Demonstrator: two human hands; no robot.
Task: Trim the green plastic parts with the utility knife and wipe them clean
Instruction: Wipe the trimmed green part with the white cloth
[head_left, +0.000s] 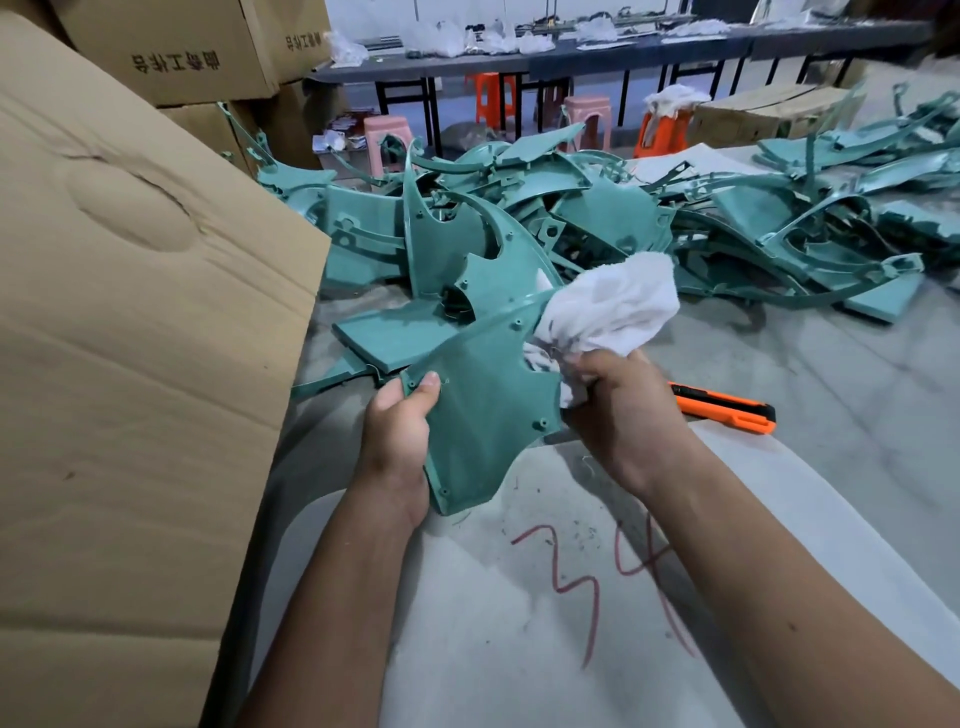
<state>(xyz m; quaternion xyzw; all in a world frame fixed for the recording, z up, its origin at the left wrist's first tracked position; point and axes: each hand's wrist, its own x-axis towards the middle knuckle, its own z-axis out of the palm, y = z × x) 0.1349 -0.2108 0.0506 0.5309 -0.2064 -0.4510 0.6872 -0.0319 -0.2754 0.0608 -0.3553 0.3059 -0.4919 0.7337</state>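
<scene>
The left hand (397, 441) holds one green plastic part (483, 410) above the near edge of the counter (831, 374), thumb pressed on the upper face, the remaining fingers hidden behind the part. The right hand (618, 410) has its fingers curled round a bunched white cloth (613, 306), which lies against the right edge of the held part.

The utility knife (727, 408) rests on the counter just right of the right hand, touched by neither hand. From this, the trimming of this part is judged complete and the wiping step is in hand. Small green shavings (576, 532) are scattered on the white sheet (519, 623) at the near edge, consistent with cutting done here.

A large pile of green parts (597, 208) covers the middle and far side of the counter; whether these are trimmed or wiped cannot be told. A cardboard box (130, 312) stands at the left edge. On this evidence, much of the task probably remains.
</scene>
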